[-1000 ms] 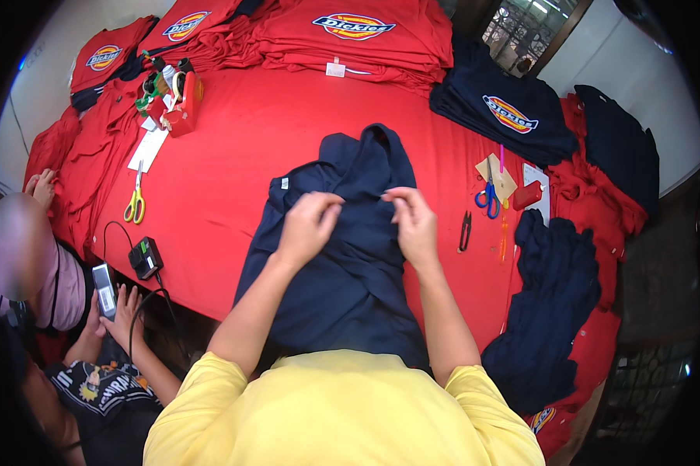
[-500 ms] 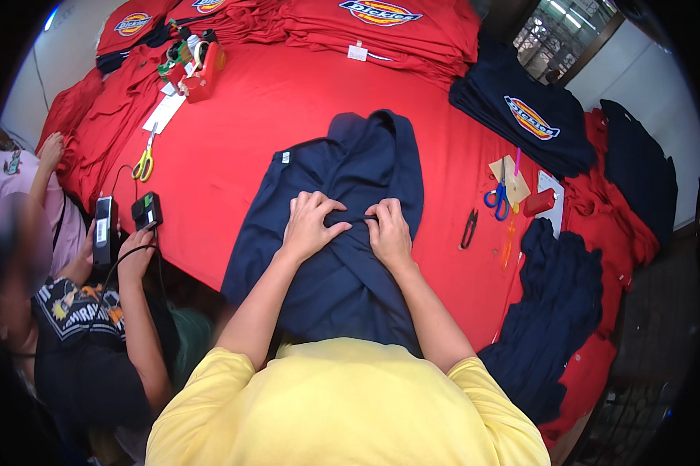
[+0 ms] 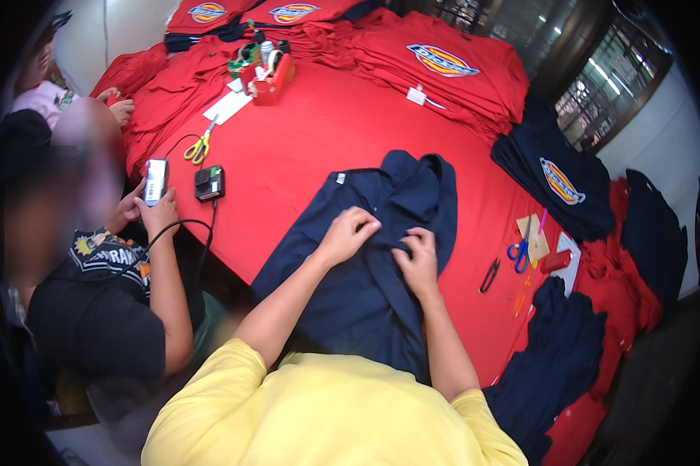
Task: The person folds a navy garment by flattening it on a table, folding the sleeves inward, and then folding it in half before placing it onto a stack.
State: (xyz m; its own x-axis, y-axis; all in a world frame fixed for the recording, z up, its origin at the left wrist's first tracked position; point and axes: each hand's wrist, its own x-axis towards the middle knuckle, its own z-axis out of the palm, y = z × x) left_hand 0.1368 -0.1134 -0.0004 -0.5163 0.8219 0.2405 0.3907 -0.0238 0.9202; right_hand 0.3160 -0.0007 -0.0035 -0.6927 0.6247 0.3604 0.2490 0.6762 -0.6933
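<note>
A dark navy garment (image 3: 342, 291) with a small white label near its far left edge lies in front of me, its far end bunched into raised folds. My left hand (image 3: 348, 235) is over the middle of the cloth, thumb and fingertips pinched together; whatever is between them is too small to make out. Just to its right, my right hand (image 3: 418, 264) hovers over or rests lightly on the cloth, fingers curled and thumb apart, with nothing visible in it. Some of its fingertips are hard to see against the dark fabric.
Red cloth covers the table (image 3: 288, 155). Folded red shirts (image 3: 451, 85) and navy shirts (image 3: 544, 155) line the far side. Yellow scissors (image 3: 198, 147), a tape dispenser (image 3: 274, 81), blue scissors (image 3: 519, 252) and thread snips (image 3: 490, 276) lie around. A person (image 3: 101, 311) at left holds a device.
My hands were pinching a fold of the navy garment between them; the right has let go and its fingers have loosened. The view has shifted. The neighbour's small black box now sits on the table.
</note>
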